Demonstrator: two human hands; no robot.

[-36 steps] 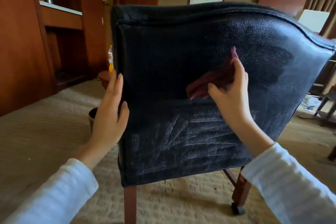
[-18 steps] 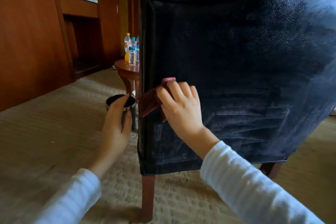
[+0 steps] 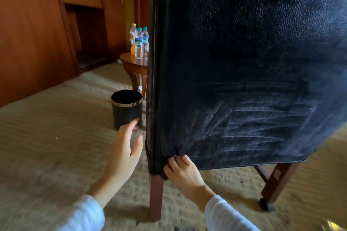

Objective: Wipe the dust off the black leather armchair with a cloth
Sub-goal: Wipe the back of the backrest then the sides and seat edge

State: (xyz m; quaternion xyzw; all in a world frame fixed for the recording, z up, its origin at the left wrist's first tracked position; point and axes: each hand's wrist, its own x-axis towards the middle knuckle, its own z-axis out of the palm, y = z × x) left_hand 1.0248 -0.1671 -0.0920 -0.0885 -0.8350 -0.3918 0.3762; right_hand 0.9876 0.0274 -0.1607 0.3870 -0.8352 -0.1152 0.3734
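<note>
The back of the black leather armchair (image 3: 244, 62) fills the right of the head view, with pale dust streaks across its lower part. My right hand (image 3: 183, 171) is at the chair's bottom left corner, fingers curled against the leather. It holds a dark red cloth (image 3: 164, 175), of which only a small edge shows under the hand. My left hand (image 3: 124, 150) hovers open just left of the chair's edge, apart from it, fingers spread.
A black waste bin (image 3: 126, 108) stands on the beige carpet left of the chair. Behind it is a small round wooden table (image 3: 133, 63) with three bottles (image 3: 139, 42). Wooden cabinets line the left wall. The chair's wooden legs (image 3: 155, 197) stand on the carpet.
My right hand has wiped with the cloth from the middle of the chair back down to its bottom left corner. My left hand has come off the chair's left edge and dropped lower.
</note>
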